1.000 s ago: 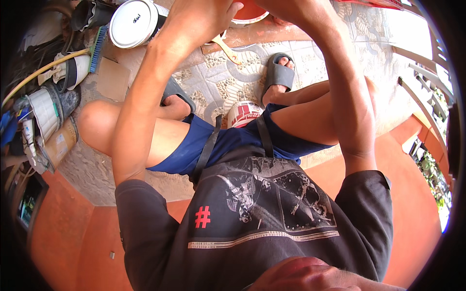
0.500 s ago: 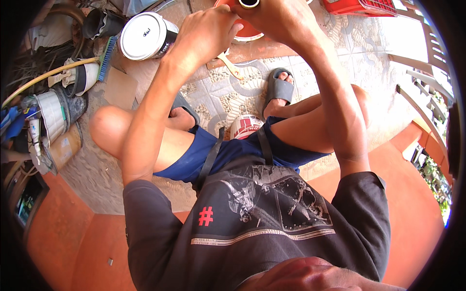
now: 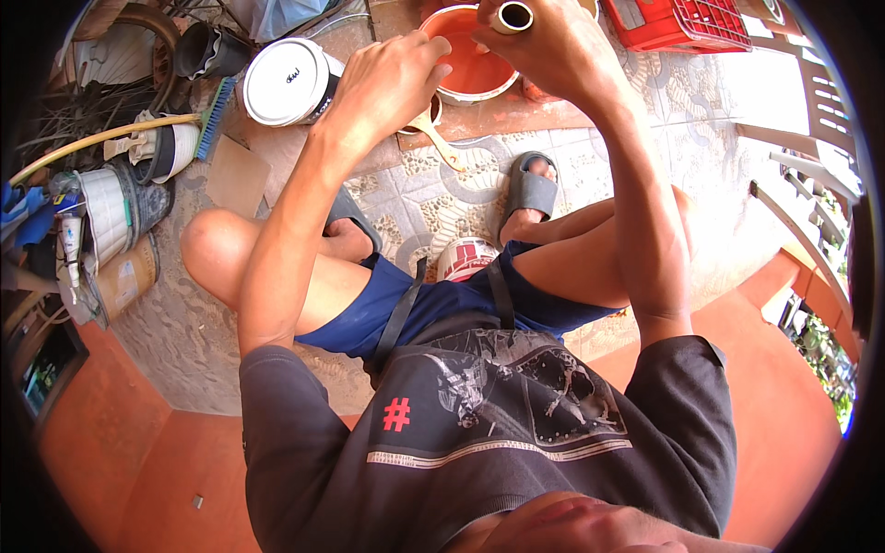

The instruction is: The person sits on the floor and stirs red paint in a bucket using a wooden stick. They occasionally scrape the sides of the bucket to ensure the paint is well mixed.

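Note:
My right hand (image 3: pixel 562 46) is closed around a small cylinder (image 3: pixel 513 17) with a pale rim and a dark round opening facing up; its exact kind does not show. It hovers over a round bucket (image 3: pixel 487 96) with an orange-red inside. To its left, my left hand (image 3: pixel 387 81) is beside the bucket's rim, fingers loosely curled and thumb apart, with nothing visible in them. Below that hand a wooden-handled brush (image 3: pixel 444 147) leans on a small round container (image 3: pixel 436 112), mostly hidden behind the hand.
A white-lidded pail (image 3: pixel 288 81) stands left of the bucket, with a blue-bristled broom (image 3: pixel 214 118) and stacked pots (image 3: pixel 111 207) further left. At the upper right is a red crate (image 3: pixel 682 23). A small white-and-red tub (image 3: pixel 466 256) stands between my legs.
My hands, close together half a second ago, have moved apart. The cylinder in my right hand has moved right, and more of the bucket shows. The whole view has shifted slightly.

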Demonstrator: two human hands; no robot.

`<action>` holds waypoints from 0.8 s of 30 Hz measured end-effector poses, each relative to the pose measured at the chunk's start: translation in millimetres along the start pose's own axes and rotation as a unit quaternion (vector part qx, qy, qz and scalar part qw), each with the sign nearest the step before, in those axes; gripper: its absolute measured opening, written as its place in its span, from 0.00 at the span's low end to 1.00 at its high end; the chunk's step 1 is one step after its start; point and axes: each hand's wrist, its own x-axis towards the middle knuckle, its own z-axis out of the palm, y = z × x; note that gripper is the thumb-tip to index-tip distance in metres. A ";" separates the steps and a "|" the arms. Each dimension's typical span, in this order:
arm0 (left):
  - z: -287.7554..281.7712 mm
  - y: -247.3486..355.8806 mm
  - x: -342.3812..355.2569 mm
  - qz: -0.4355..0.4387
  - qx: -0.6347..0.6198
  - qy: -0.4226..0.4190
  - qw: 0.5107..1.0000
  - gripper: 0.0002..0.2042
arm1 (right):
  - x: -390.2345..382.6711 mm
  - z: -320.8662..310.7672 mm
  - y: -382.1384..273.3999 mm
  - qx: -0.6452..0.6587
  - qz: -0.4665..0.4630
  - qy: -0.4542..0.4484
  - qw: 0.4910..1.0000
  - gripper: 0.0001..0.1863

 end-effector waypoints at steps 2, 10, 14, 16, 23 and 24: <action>-1.1 -0.6 -2.0 0.003 0.007 -0.005 1.000 0.12 | -2.1 -1.5 -0.5 0.004 -0.001 0.001 1.000 0.12; -0.6 1.3 -1.8 0.004 -0.014 0.007 1.000 0.12 | -4.5 2.7 9.6 -0.017 -0.028 0.016 0.999 0.13; 0.6 0.5 -1.5 -0.002 -0.007 0.001 1.000 0.12 | -5.5 0.0 2.1 -0.016 0.006 -0.014 1.000 0.15; -1.4 1.4 -1.3 0.001 -0.004 0.002 1.000 0.12 | -4.9 0.1 1.7 -0.010 -0.013 -0.016 1.000 0.15; -0.2 1.3 -3.9 0.011 -0.003 0.014 1.000 0.12 | -8.6 -0.5 -2.1 0.049 -0.031 -0.034 0.998 0.17; -0.9 1.0 -3.6 0.008 -0.003 0.013 1.000 0.12 | -8.6 -0.3 -2.0 0.054 -0.038 -0.032 0.997 0.17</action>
